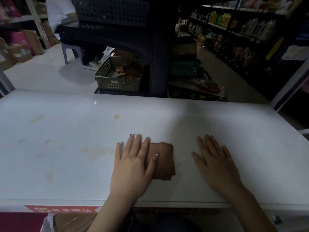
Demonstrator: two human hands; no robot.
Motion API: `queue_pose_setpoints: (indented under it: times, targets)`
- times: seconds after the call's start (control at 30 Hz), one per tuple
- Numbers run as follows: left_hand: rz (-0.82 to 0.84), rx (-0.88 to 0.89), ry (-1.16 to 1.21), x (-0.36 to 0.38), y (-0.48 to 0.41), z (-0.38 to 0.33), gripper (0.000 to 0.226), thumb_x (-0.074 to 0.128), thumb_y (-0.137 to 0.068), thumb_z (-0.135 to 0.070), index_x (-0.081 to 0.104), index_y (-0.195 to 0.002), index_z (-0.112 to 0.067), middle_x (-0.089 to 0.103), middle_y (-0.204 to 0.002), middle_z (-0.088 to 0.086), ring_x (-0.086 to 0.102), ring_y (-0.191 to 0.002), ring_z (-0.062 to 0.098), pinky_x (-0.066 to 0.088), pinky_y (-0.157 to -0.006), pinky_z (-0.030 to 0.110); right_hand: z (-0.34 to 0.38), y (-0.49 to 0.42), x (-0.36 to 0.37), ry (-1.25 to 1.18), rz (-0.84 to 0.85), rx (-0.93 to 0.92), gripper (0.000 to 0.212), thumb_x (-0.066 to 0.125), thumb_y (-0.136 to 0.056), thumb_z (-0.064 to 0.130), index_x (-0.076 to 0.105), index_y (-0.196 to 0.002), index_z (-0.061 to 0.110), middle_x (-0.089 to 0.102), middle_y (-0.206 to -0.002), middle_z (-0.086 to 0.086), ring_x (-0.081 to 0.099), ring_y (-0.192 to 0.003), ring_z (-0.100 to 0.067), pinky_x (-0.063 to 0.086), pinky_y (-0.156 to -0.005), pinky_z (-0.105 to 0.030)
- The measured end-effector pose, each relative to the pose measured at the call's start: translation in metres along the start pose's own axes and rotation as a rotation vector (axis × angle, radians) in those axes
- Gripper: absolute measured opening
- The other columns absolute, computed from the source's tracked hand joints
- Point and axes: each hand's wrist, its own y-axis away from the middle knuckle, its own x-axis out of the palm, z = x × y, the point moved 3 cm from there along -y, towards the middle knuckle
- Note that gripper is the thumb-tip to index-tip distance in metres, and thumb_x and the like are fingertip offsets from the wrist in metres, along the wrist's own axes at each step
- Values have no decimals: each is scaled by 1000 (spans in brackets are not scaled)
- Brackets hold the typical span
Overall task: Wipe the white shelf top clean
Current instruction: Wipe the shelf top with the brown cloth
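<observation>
The white shelf top [66, 173] fills the lower half of the head view. It carries several pale brown stains, one large stain [96, 151] left of my hands and a small stain [116, 116] farther back. A folded brown cloth [164, 159] lies flat near the front edge. My left hand [133, 164] lies flat with straight fingers, its thumb and index finger over the cloth's left part. My right hand [215, 162] rests flat on the bare surface to the right of the cloth, apart from it.
Behind the shelf top stands a dark rack holding a green perforated basket [118, 76] and a black crate [111, 10]. A person sits on a purple stool [70, 51] at the back left. Stocked shelves [242, 30] line the aisle at right.
</observation>
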Motion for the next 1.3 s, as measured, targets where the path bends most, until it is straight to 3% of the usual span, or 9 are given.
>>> queue_pose_setpoints:
  times: [0.17,0.4,0.47,0.7,1.03,1.17,1.3]
  targets:
    - [8,24,-51,1,0,-3,54,31,-89,-44,51,-132,-17,52,-135,9,41,-131,28,12,-106,41,0,0,0,-5,11,-4,75,-22,-64,64,-30,-131,33,-33,-140,11,-28,-128,3,-19,-107,-26]
    - [-2,73,-92,2,-5,-9,53,31,-89,-40,56,-127,-14,56,-132,8,46,-128,27,16,-108,44,0,0,0,-21,10,3,75,-22,-63,64,-30,-131,34,-33,-140,11,-28,-128,2,-18,-108,-27]
    - [-11,79,-74,3,-9,-18,53,29,-91,-41,55,-128,-14,55,-133,6,45,-128,25,23,-110,44,0,0,0,-26,5,4,75,-22,-62,63,-29,-131,34,-33,-139,11,-28,-128,2,-19,-107,-27]
    - [8,140,-107,18,-24,-41,55,31,-88,-40,56,-126,-10,60,-127,6,53,-121,24,41,-96,48,-1,-1,1,-5,-14,7,76,-22,-63,63,-28,-132,32,-32,-139,11,-29,-127,2,-18,-106,-26]
    - [4,138,-123,17,-13,-38,54,30,-88,-39,56,-127,-12,58,-129,6,53,-121,25,42,-96,45,-1,0,0,-12,-9,7,76,-22,-63,63,-28,-132,33,-31,-140,12,-28,-128,2,-17,-108,-27]
    - [9,160,-94,13,0,-35,55,31,-88,-39,55,-128,-10,56,-131,8,52,-122,26,27,-100,41,0,1,-1,-22,-3,3,75,-22,-63,63,-28,-132,34,-31,-140,11,-28,-128,2,-17,-108,-27]
    - [13,148,-76,7,12,-32,55,32,-87,-39,55,-128,-10,56,-131,9,52,-122,27,25,-99,40,1,1,-2,-24,-1,8,76,-22,-62,64,-28,-132,34,-32,-140,11,-28,-127,3,-18,-107,-26]
